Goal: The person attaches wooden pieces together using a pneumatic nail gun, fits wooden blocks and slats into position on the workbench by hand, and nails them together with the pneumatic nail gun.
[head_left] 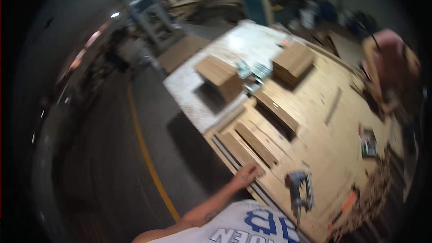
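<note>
The workbench (315,121) carries everything, its far-left corner a bare white sheet (216,63), the rest plywood. On the white sheet near its left edge stands one stack of wood panels (219,76); a second stack (292,60) sits toward the far edge, with small metal parts (252,74) between them. Loose wooden slats (256,141) lie along the near-left edge, one raised rail (275,108) beyond them. Your left hand (246,174) rests on the near-left edge just beside the slats, fingers curled; the blur hides whether it grips anything. A nail gun (299,193) lies near the front edge, right of that hand, untouched. Your right hand is out of sight. Another person (389,69) bends over the far-right edge.
</note>
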### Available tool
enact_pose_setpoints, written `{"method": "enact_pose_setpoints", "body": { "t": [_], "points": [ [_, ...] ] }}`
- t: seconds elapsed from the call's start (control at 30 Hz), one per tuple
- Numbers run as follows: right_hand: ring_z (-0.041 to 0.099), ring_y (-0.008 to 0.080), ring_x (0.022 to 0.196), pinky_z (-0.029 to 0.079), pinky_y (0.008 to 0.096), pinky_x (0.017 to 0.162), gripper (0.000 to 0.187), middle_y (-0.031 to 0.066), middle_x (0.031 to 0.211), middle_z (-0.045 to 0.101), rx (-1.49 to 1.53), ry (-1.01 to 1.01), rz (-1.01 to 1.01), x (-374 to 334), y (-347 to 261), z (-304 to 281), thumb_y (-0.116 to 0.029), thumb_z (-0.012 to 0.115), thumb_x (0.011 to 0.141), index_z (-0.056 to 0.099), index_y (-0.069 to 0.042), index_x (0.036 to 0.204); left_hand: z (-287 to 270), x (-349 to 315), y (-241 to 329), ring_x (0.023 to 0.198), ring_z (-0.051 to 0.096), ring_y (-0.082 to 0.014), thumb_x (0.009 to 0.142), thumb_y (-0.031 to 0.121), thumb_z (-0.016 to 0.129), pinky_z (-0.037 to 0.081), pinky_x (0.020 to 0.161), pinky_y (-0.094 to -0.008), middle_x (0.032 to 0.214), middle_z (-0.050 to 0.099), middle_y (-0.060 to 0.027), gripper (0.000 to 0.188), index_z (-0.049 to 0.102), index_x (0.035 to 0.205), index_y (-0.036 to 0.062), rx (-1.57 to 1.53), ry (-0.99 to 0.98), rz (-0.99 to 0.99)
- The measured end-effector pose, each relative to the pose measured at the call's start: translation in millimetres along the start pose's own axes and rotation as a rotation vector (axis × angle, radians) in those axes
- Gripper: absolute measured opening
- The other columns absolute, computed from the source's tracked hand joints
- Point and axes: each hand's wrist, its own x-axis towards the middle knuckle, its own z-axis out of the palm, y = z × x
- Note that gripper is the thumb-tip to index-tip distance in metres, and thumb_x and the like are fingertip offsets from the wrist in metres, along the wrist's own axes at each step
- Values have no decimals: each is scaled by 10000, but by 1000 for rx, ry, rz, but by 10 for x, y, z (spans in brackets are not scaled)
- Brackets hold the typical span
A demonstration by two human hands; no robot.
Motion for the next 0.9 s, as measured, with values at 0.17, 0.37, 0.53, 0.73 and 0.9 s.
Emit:
{"method": "enact_pose_setpoints", "body": {
  "t": [0.17,0.37,0.53,0.73,0.9],
  "points": [
    [637,272,1026,520,351,892,545,177,1216,632,-16,-221,-60,256,-309,1063,-43,682,823,525,-57,1345,-234,-218,240,902,696,-310,946,291,604,532,776,-370,984,687,-225,424,585,1252,-2,-41,-2,-77],
    [637,272,1017,515,354,902,581,182,1224,625,-74,-282,-121,102,-634,1247,-85,695,821,500,-56,1368,-264,-277,28,876,698,-306,943,353,599,532,770,-379,985,693,-221,483,587,1288,14,-44,-9,-172],
    [637,271,1009,511,357,910,615,187,1231,620,-118,-287,-172,-29,-802,1251,-120,707,820,478,-54,1387,-247,-218,67,852,694,-294,950,348,587,528,758,-369,953,692,-213,472,591,1278,9,-12,20,-101],
    [638,271,999,506,360,920,659,193,1239,613,-171,-281,-245,-147,-1056,1212,-161,721,818,453,-53,1410,-218,-198,109,920,702,-303,952,335,581,537,792,-364,1002,700,-216,454,600,1270,11,-4,19,-59],
    [638,271,991,502,363,928,697,197,1246,607,-227,-286,-314,-173,-1306,1254,-196,732,816,432,-51,1428,-216,-198,105,916,701,-316,950,332,588,537,796,-360,990,702,-213,442,610,1256,14,13,48,-44]
  ]
}}
